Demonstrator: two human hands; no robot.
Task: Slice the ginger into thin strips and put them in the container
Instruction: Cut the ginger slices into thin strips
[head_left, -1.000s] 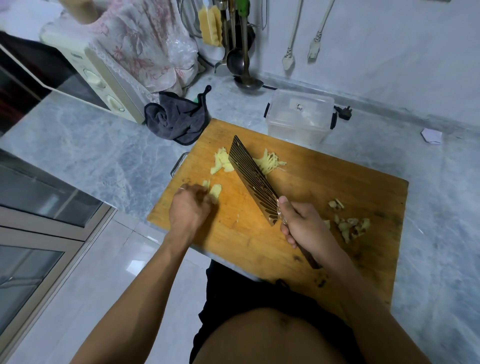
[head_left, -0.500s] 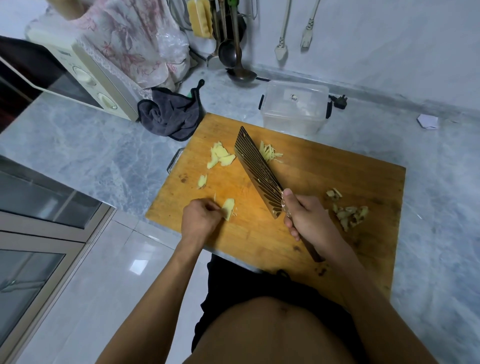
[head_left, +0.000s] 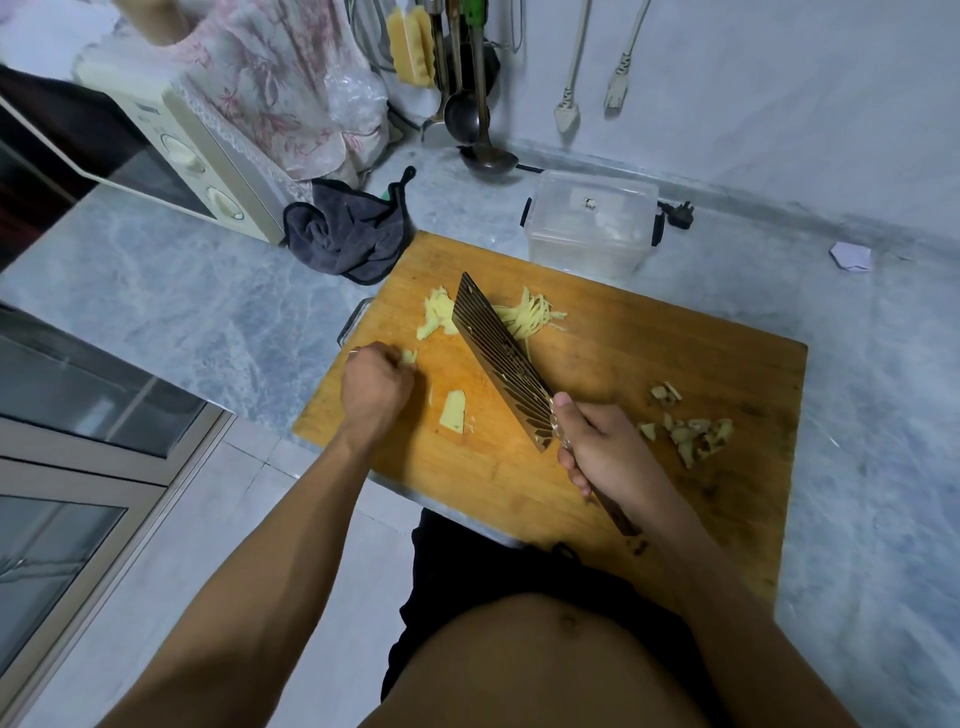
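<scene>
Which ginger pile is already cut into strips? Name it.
The ginger strips right of the cleaver, near the container; the others are flat slices and brownish trimmings.

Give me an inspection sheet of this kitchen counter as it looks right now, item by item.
Surface: wooden cutting board on marble counter.
Job's things: ginger strips and ginger slices either side of cleaver; one slice nearer; clear container behind board, lid on.
Clutter: ginger peelings, dark cloth, paper scrap.
Grippers: left hand pinches a ginger piece; right hand grips cleaver handle.
Cables: plug on counter; two plugs hang on wall.
Surroundings: microwave, ladles.
</scene>
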